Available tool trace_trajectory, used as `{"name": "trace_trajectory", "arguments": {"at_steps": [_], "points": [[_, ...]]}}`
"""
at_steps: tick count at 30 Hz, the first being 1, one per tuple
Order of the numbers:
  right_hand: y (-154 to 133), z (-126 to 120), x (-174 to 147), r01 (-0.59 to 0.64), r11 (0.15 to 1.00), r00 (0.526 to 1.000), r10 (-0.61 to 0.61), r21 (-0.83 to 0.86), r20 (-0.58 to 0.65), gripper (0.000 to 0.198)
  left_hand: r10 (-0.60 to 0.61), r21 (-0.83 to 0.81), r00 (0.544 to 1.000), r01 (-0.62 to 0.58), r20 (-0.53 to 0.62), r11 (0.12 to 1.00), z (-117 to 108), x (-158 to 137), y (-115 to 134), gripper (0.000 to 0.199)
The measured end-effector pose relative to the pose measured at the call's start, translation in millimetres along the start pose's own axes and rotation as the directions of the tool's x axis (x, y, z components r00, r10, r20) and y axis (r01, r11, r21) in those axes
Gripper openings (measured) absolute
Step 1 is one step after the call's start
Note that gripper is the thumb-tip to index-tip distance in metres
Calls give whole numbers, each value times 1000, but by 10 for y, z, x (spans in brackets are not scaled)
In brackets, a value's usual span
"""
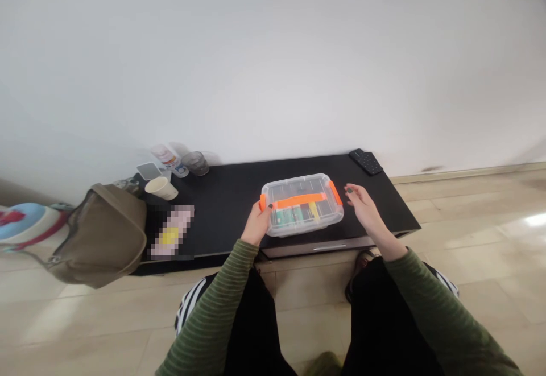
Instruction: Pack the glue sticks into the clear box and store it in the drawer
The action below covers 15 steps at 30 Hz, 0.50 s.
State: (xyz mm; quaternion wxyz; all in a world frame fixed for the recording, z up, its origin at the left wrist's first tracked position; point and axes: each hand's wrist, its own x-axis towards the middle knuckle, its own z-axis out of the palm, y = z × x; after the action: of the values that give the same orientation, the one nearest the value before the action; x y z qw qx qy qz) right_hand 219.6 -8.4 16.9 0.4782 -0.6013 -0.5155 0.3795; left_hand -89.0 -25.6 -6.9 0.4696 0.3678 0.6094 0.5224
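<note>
A clear plastic storage box with an orange carrying handle sits on the black low cabinet. Its lid is on, and green and yellow items show through it. My left hand grips the box's left end, thumb over the edge beside the left orange latch. Just off the box's right end, near the right orange latch, my right hand is held with slightly bent fingers apart. Nothing shows in it.
On the cabinet's left stand a brown bag, a paper cup, a drinking glass and a white bottle. A blurred pinkish item lies nearby. A black keypad-like object lies at the back right, by the wall.
</note>
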Motion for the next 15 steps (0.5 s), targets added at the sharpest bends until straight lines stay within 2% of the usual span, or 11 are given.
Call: {"name": "trace_trajectory", "arguments": {"at_steps": [2, 4, 6, 7, 8, 9, 10, 12, 14, 15], "points": [[140, -32, -156, -41, 999, 997, 43, 35, -60, 43, 10, 20, 1000, -10, -12, 1000, 8, -1, -1, 46], [358, 21, -363, -136, 986, 986, 144, 97, -78, 35, 19, 27, 1000, -18, -23, 999, 16, 4, -3, 45], [634, 166, -597, -312, 934, 950, 310, 172, 37, 25, 20, 21, 999, -20, -29, 1000, 22, 13, -7, 44], [784, 264, -712, -440, 877, 898, 423, 192, 124, 21, 20, 18, 999, -19, -29, 1000, 23, 17, -9, 44], [933, 371, -817, -574, 792, 816, 533, 208, 226, 15, 19, 14, 999, -18, -29, 1000, 24, 21, -11, 43], [1077, 480, -907, -718, 663, 693, 655, 209, 301, 13, 19, 10, 999, -18, -27, 1000, 25, 24, -13, 43], [1211, 584, -976, -776, 600, 627, 705, 193, 330, 12, 20, 10, 999, -20, -28, 1000, 25, 27, -15, 43], [1436, 757, -1042, -835, 517, 549, 764, 188, 338, 10, 26, 26, 999, -25, -27, 999, 25, 29, -23, 43], [1603, 867, -1020, -845, 486, 535, 781, 223, 322, 9, 35, 47, 999, -34, -26, 998, 25, 32, -36, 43], [1667, 900, -987, -839, 483, 542, 776, 250, 321, 10, 40, 59, 999, -39, -23, 998, 24, 34, -43, 43]]}}
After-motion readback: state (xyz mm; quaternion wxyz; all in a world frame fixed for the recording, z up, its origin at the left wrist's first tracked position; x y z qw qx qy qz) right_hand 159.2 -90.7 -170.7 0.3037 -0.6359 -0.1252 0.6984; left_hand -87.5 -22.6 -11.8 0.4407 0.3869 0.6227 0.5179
